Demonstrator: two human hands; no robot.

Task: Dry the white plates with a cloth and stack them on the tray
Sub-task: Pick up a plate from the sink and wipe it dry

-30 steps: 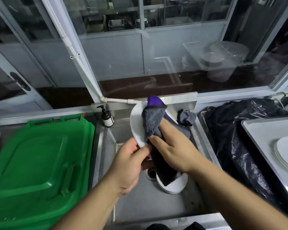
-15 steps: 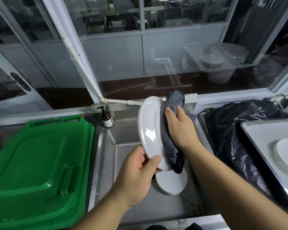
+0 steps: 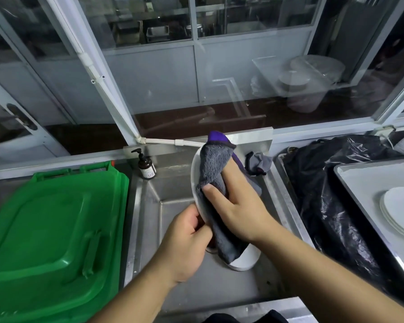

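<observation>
I hold a white plate (image 3: pixel 195 183) almost on edge above the steel sink (image 3: pixel 149 206). My left hand (image 3: pixel 184 243) grips its lower rim. My right hand (image 3: pixel 238 206) holds a grey and purple cloth (image 3: pixel 214 164) wrapped over the plate, thumb on one face and fingers on the other. Most of the plate is hidden by the cloth. A stack of white plates (image 3: pixel 246 259) lies on the sink bottom under my hands. Several dried white plates (image 3: pixel 399 210) are stacked on the steel tray (image 3: pixel 359 180) at the right.
A green plastic bin lid (image 3: pixel 49 238) fills the left side. A brown pump bottle (image 3: pixel 146 167) stands at the sink's back left corner, a second grey cloth (image 3: pixel 259 163) at the back right. A black plastic bag (image 3: pixel 331 206) lies between sink and tray.
The plate has turned so its face is covered again, and the cloth now wraps over its top edge with the purple side showing. My right thumb has come round to the front.
</observation>
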